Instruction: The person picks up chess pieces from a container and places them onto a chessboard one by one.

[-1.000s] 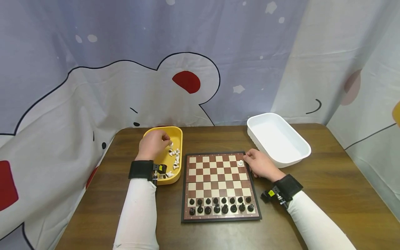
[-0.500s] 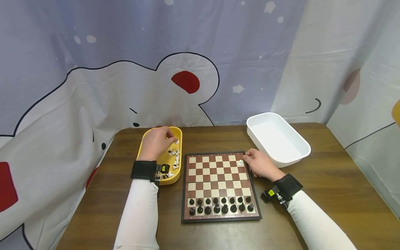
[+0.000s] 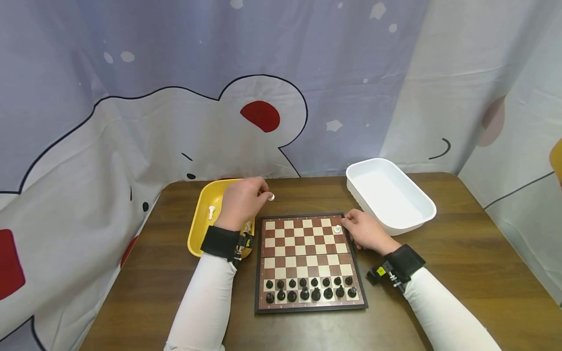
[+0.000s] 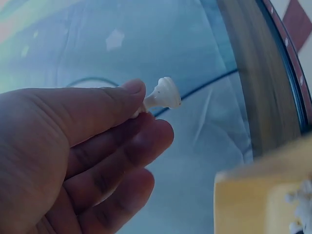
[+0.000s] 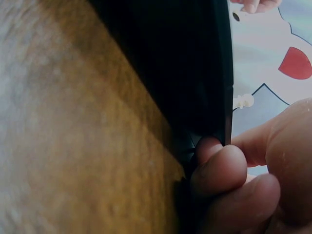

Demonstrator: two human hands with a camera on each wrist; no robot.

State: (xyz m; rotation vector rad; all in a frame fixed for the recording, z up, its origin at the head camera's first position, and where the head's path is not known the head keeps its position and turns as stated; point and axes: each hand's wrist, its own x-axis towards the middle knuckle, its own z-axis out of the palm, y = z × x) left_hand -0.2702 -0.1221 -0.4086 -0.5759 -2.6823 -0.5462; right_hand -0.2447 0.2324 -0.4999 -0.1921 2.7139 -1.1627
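Your left hand (image 3: 240, 204) pinches a small white chess piece (image 4: 163, 95) at its fingertips, base outward; your right hand (image 3: 365, 231), fingers curled, grips the chessboard (image 3: 307, 253) edge.

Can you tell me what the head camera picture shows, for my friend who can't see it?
A person's left hand pinches a small white chess piece just past a yellow tray. Their right hand rests at the edge of a chessboard with black pieces lined up, near an empty white tub.
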